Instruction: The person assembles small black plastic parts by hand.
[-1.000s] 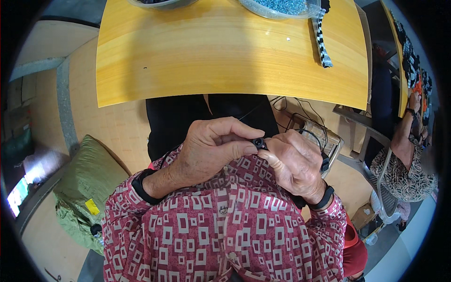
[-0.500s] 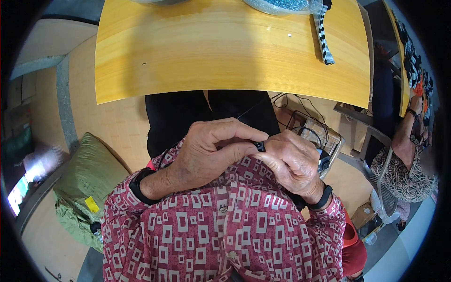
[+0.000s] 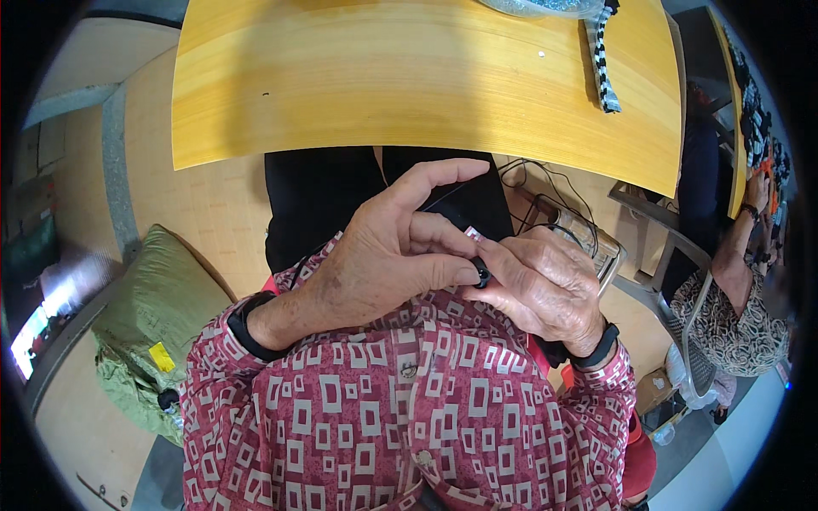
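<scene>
Black small part (image 3: 483, 274) sits between both hands: I find the right hand (image 3: 550, 279) pinching it, the left hand (image 3: 381, 251) touching, its grip unclear. Not yet released; completion I cannot verify.

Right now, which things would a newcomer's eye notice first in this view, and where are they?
Probably the left hand and right hand in the middle, meeting at a small black piece in front of the pink patterned shirt. Next, the yellow table across the top, with a black-and-white strip near its right side. Then the bulky green sack at the left.
</scene>
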`<state>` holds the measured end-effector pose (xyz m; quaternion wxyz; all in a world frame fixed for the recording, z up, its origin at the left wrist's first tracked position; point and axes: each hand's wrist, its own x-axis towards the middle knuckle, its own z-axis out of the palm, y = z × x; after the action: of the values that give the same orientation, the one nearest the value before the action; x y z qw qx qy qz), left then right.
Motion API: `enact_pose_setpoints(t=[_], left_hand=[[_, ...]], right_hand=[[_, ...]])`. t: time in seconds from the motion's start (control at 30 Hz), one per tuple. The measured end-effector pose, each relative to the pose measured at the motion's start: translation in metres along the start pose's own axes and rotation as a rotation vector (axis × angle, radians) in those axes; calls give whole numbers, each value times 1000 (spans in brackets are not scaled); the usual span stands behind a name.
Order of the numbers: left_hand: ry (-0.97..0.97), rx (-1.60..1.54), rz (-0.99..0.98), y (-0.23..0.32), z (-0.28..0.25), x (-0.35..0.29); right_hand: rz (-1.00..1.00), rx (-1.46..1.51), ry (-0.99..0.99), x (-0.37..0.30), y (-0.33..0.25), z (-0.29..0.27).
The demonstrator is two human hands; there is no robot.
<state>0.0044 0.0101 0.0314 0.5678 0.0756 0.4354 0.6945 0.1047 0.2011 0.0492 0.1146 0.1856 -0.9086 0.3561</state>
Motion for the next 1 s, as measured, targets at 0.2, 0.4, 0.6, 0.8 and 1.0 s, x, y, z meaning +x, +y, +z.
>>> enact_pose_setpoints(t=[0.2, 0.4, 0.6, 0.8, 1.0], left_hand=[[-59, -76, -23, -6, -5, 2], [-80, -112, -53, -8, -5, 6], [-1, -33, 50, -12, -3, 6], [37, -31, 121, -15, 1, 9], [46, 102, 152, -16, 0, 7]], right_hand=[[-15, -16, 62, -2, 0, 6], [-34, -67, 83, -3, 1, 7], [45, -17, 91, 0, 4, 4], [-72, -287, 106, -1, 5, 2], [-31, -241, 63, -1, 2, 2]])
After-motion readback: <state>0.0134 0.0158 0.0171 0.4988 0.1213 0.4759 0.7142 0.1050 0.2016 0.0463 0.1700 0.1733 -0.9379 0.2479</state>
